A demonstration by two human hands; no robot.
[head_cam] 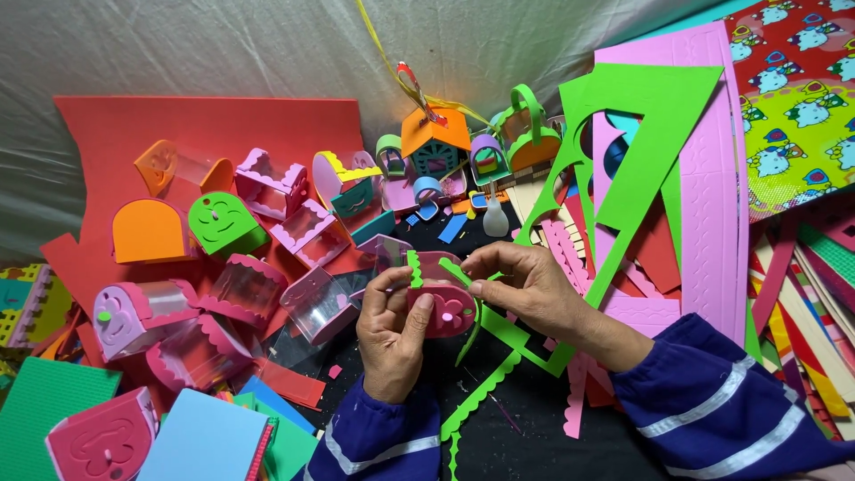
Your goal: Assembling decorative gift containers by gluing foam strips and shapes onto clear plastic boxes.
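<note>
Far left of the frame: green foam sheet [40, 401] in the lower corner, pink foam boxes [134, 312] with clear sides above it, an orange box [151, 232] and a green box [223, 223] on a big red foam sheet [205, 125]. Centre: left hand [392, 330] has its grip clamped on a small pink foam box [445, 307] with a flower cutout, thumb on the face, fingers behind. A green scalloped strip [414, 267] runs over the box's top edge and its loose tail hangs down toward the lower centre. Right hand [525, 285] pinches that strip at the top right of the box, fingertips together on it. Just above, a small glue bottle [495, 218] stands upright near an orange-roofed foam house [435, 142]. Right side: green foam offcut [641, 142] over a pink sheet [712, 178], patterned wrapping paper [793, 98] in the upper right corner. Risks, as a judgement: the strip could sit crooked or lift off if the pinch slips; the dangling tail could snag on scraps on the black desk [534, 419]; squeezing hard could dent the box.
</note>
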